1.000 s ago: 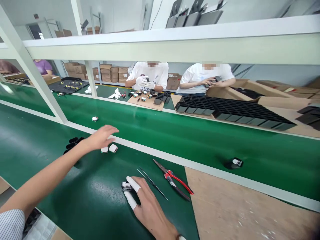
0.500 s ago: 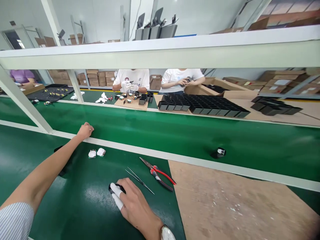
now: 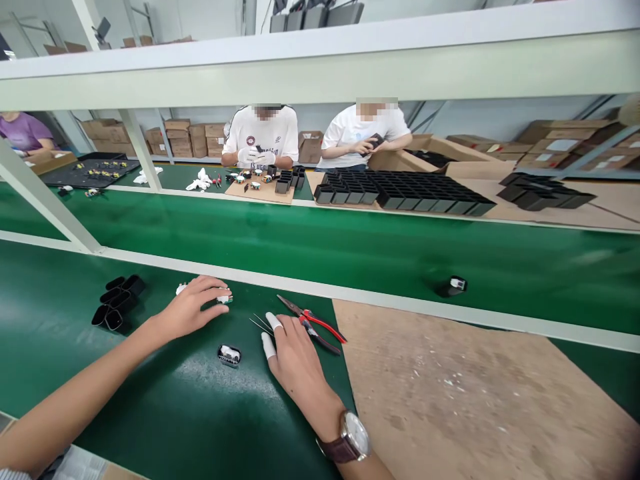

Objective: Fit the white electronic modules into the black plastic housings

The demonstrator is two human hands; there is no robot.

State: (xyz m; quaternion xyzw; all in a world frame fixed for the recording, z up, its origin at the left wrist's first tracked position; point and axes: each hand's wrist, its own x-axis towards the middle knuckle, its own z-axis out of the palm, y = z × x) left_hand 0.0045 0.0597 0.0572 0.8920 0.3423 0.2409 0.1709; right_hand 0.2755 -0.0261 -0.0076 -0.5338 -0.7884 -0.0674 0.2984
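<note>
Looking down from the head view, we see our left hand (image 3: 193,307) back over the near side of the bench (image 3: 165,393), whereas half a second ago it reached across the white rail (image 3: 240,275). A small white-topped piece (image 3: 225,297) now shows between its thumb and fingers; we cannot tell whether that grip is clamped on it or only touching. Another white-topped piece (image 3: 181,289) peeks out from behind the same hand, mostly covered.

The filled black housing (image 3: 229,354), which our right hand (image 3: 296,350) clasped before, now rests free on the bench between our two hands, with white material visible in its opening. Our right hand has shifted away from it to the tweezers (image 3: 260,325), partly covering them. Its grip is apart, the white-covered thumb and forefinger separated; whether it touches the tweezers, we cannot tell. The red-and-black pliers (image 3: 320,327) lie just beyond, partly behind the fingers.

To our left, the cluster of black housings (image 3: 117,301), largely hidden by our forearm earlier, is plainly visible. Another black housing (image 3: 457,285) sits on the green strip (image 3: 350,257) past the rail.
</note>
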